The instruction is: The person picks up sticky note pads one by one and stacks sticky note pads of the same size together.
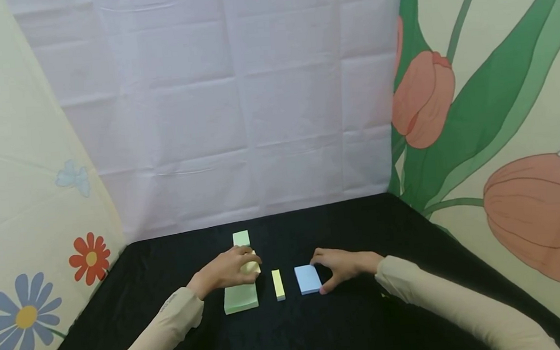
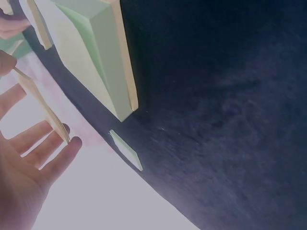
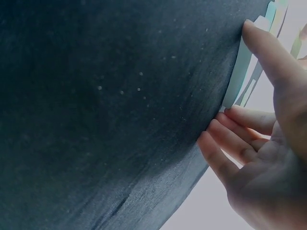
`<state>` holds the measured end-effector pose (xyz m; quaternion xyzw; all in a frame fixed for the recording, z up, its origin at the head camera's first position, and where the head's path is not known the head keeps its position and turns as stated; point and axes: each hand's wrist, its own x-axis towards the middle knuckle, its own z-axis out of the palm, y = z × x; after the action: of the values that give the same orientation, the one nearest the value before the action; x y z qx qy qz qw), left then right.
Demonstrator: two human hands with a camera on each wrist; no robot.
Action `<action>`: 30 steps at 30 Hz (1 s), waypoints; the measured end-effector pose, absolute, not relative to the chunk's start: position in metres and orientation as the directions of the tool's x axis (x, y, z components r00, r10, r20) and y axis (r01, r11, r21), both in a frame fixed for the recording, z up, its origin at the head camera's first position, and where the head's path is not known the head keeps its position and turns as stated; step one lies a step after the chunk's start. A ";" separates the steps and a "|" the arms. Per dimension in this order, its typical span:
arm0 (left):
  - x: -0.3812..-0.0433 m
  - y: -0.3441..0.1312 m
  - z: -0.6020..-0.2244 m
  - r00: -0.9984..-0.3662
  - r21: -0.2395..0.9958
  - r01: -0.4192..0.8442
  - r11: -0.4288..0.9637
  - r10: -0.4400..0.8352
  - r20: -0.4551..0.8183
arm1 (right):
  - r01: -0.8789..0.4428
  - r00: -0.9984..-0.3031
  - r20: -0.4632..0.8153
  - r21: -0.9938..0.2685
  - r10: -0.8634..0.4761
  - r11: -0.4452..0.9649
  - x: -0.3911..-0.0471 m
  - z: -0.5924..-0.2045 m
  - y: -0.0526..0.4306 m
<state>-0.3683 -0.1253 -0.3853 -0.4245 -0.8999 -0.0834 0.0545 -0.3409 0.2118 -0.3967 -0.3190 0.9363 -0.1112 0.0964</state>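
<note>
My left hand [image 1: 224, 269] holds a thin pale yellow sticky note pad [image 2: 44, 106] by its edges, between thumb and fingers. Below it on the black cloth lies a thick, larger green sticky note pad [image 1: 241, 299], with a tan layer along its underside in the left wrist view. A small green pad [image 1: 241, 238] lies beyond that hand. My right hand [image 1: 340, 266] is at the right side of a light blue sticky note pad [image 1: 308, 279], thumb at the near corner and index finger at the far one. Between the hands lies a narrow yellow pad [image 1: 278, 284].
A black cloth [image 1: 352, 224] covers the table. Behind it hangs a creased white sheet [image 1: 197, 105]. Flower-printed hangings flank the table, with daisies [image 1: 26, 317] on the left and tulips [image 1: 426, 99] on the right.
</note>
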 end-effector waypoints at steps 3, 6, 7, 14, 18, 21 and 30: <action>-0.368 -0.122 -0.385 -0.619 0.093 0.784 0.613 0.765 0.180 | -0.578 -0.774 -0.109 -0.283 -0.624 0.765 -0.341 -0.396 0.213; -0.368 -0.118 -0.385 -0.608 0.093 0.793 0.602 0.772 0.184 | -0.601 -0.752 -0.090 -0.314 -0.653 0.736 -0.345 -0.400 0.217; -0.367 -0.117 -0.385 -0.606 0.092 0.795 0.600 0.774 0.184 | -0.622 -0.738 -0.074 -0.311 -0.671 0.718 -0.351 -0.406 0.220; -0.368 -0.107 -0.387 -0.582 0.079 0.812 0.579 0.792 0.185 | -0.657 -0.711 -0.054 -0.305 -0.701 0.690 -0.365 -0.423 0.229; -0.368 -0.100 -0.387 -0.569 0.060 0.820 0.569 0.802 0.180 | -0.639 -0.724 -0.068 -0.307 -0.686 0.705 -0.350 -0.408 0.222; -0.367 -0.094 -0.386 -0.563 0.046 0.824 0.564 0.807 0.178 | -0.624 -0.736 -0.076 -0.310 -0.672 0.718 -0.343 -0.400 0.217; -0.366 -0.077 -0.386 -0.546 0.036 0.835 0.550 0.818 0.180 | -0.697 -0.680 -0.013 -0.301 -0.733 0.651 -0.371 -0.430 0.230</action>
<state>-0.3656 -0.0773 -0.3856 -0.4709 -0.8773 -0.0587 0.0713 -0.3709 0.2298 -0.4296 -0.3945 0.9061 -0.1370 0.0670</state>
